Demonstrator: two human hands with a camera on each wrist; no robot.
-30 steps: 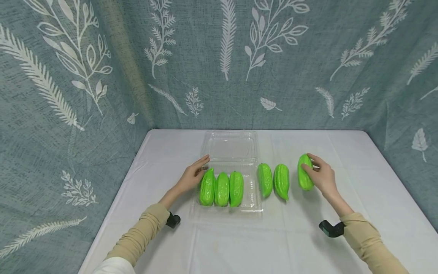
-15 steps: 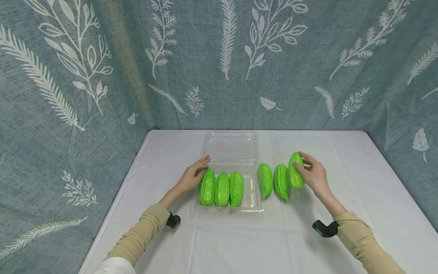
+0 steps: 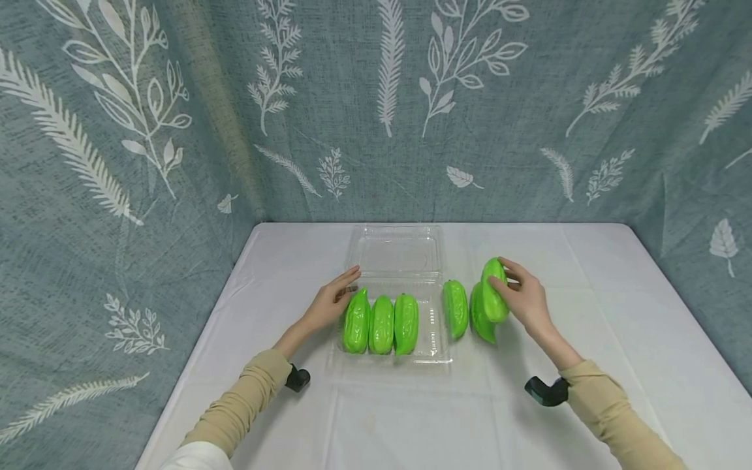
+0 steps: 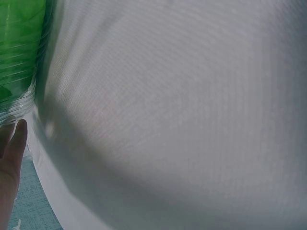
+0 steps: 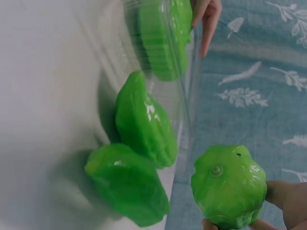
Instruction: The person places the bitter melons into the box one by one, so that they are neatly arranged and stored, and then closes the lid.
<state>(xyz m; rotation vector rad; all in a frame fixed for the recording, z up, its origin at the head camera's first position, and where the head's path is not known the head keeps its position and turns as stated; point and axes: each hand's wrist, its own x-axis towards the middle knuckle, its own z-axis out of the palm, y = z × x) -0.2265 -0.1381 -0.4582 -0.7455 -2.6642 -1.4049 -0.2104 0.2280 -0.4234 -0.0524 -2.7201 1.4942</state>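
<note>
My right hand grips a green bitter melon, thumb on one side and fingers on the other. In the right wrist view the held bitter melon is seen end-on, raised above the table. Below it in the head view lies another bitter melon, partly covered by it, and to the left is one more bitter melon. My left hand rests with extended fingers at the left edge of a clear plastic clamshell box. Three bitter melons lie side by side in its left part.
The box's clear lid lies folded back toward the rear of the table, which has a white cloth. A grey-green curtain with leaf prints hangs behind and at both sides.
My right hand has moved left with the bitter melon, from right of the two loose ones to over the nearer one. My left hand has stayed at the box.
</note>
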